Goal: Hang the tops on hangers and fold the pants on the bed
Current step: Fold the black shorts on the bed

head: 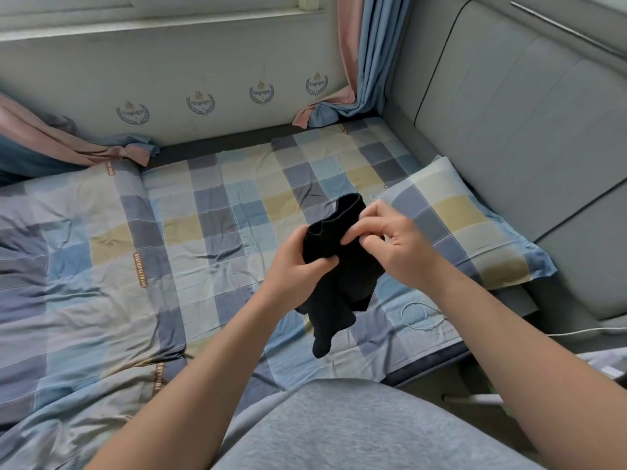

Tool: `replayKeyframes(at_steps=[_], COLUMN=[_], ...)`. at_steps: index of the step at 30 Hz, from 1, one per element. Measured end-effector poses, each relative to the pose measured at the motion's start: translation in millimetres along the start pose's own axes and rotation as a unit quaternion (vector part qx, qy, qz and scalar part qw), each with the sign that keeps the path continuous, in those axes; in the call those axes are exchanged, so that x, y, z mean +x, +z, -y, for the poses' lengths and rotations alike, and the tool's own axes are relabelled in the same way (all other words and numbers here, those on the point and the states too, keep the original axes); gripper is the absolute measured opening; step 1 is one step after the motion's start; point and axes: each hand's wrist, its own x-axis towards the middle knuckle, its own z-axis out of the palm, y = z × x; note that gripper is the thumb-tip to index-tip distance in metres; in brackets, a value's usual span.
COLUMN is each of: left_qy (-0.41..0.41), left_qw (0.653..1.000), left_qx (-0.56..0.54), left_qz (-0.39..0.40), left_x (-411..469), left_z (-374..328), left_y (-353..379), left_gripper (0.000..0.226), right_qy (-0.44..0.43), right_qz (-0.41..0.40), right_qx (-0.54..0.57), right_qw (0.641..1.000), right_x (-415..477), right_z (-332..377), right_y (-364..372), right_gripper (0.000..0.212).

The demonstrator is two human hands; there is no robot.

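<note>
A small black garment (pixel 342 276), which looks like little pants with an open waistband at the top, hangs in the air above the bed (pixel 210 212). My left hand (pixel 298 266) grips its left side just below the waistband. My right hand (pixel 390 245) pinches the right side of the waistband with thumb and fingers. The legs dangle down toward the near edge of the mattress. No hanger and no other clothing show in the head view.
A checked duvet (pixel 78 266) lies bunched on the bed's left half. A matching pillow (pixel 464 225) rests against the grey padded headboard (pixel 509 130) at right. A white cable (pixel 424 317) loops near the bed's edge. Pink and blue curtains (pixel 359 62) hang behind.
</note>
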Motion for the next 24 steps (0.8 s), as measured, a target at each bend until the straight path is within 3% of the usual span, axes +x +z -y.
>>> replayKeyframes(at_steps=[2, 3, 5, 6, 9, 11, 18, 24], left_qy=[-0.024, -0.038, -0.061, -0.070, -0.087, -0.108, -0.165, -0.126], left_qw=[0.999, 0.997, 0.990, 0.985, 0.979, 0.980, 0.986, 0.968], left_qx=[-0.044, -0.070, -0.114, -0.132, -0.146, -0.137, 0.039, 0.210], left_qz=[0.007, 0.024, 0.063, 0.084, 0.110, 0.094, 0.007, -0.053], left_x=[0.7, 0.4, -1.9, -3.5, -6.5, -8.9, -10.1, 17.6], left_z=[1.4, 2.9, 5.4, 6.3, 13.9, 23.8, 66.2, 64.4], left_y=[-6.3, -10.5, -18.8, -22.4, -33.6, -42.1, -61.4, -68.9], left_gripper=[0.044, 0.043, 0.042, 0.042, 0.045, 0.047, 0.054, 0.028], right_qy=[0.028, 0.071, 0.169, 0.200, 0.235, 0.276, 0.306, 0.276], right_qz=[-0.052, -0.051, 0.023, 0.083, 0.235, 0.252, 0.137, 0.086], right_qx=[-0.001, 0.014, 0.127, 0.211, 0.337, 0.324, 0.239, 0.170], right_qw=[0.998, 0.996, 0.977, 0.953, 0.881, 0.869, 0.911, 0.942], right_x=[-1.9, -3.4, -6.3, -7.9, -9.7, -7.6, 10.0, 47.4], right_z=[-15.9, -24.9, -43.4, -54.0, -72.9, -77.6, -89.8, -81.5], right_y=[-4.9, -7.2, -9.1, -7.1, 8.6, 23.4, 74.3, 81.7], right_gripper=[0.024, 0.040, 0.079, 0.085, 0.073, 0.060, 0.031, 0.012])
